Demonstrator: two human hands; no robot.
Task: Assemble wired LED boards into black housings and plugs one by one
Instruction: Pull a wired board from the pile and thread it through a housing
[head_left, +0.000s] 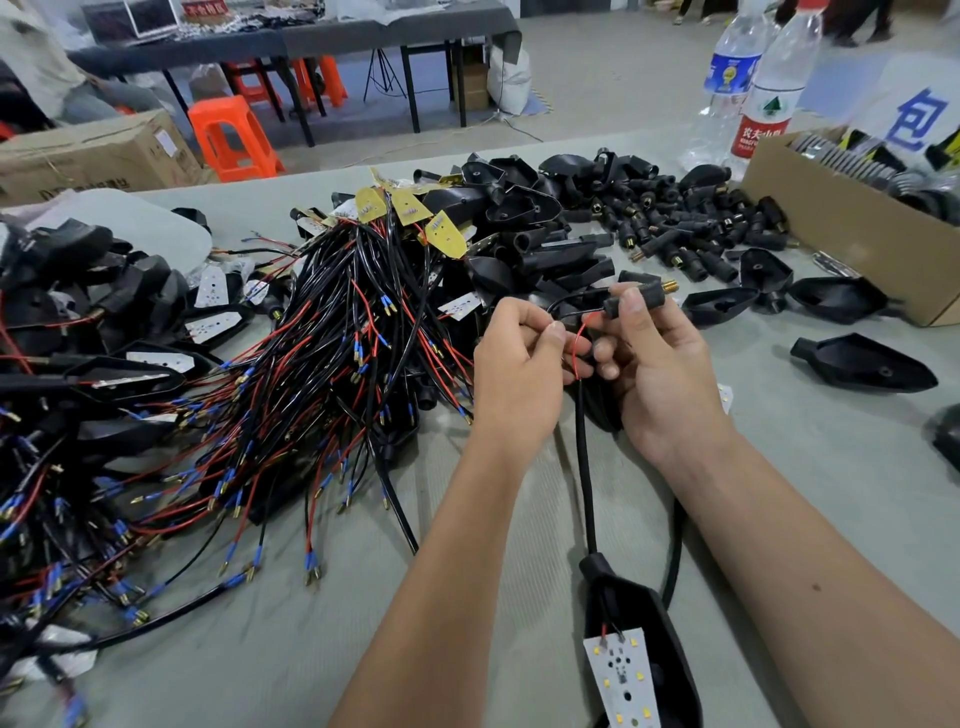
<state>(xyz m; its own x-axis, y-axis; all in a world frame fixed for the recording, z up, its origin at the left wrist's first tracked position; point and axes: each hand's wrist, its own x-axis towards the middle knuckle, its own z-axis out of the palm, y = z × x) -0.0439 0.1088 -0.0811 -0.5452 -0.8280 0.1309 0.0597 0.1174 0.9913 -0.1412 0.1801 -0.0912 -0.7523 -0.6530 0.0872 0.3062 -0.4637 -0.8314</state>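
Right hand (660, 374) is gripping a black plug (636, 300), thumb lying over its barrel, brass tip pointing away from the person; probably holding it steady so the wires can be fed in. Left hand (519, 364) is pinching the thin red wire (577, 345) just beside the plug's open end, fingers curled tight; a thin black wire is looping above it into the same spot. Judging by this, the threading step is under way and not yet finished.

From the plug, the black sheathed cable (586, 467) is running down toward the person to a black housing (644, 639) lying on the surface (467, 597), with the white LED board (621, 680) sitting in its open face, red and black leads soldered at its top.

Left of the plug, a heap of wired boards (332, 332) is waiting, blue-sleeved terminals fanning outward. Beyond the plug, loose empty housings and spare plugs (675, 228) are piling up within reach.

Right of the plug, an open cardboard box (831, 228) is holding grey ribbed parts; what they are I cannot tell. Two water bottles (753, 83) are standing behind it.
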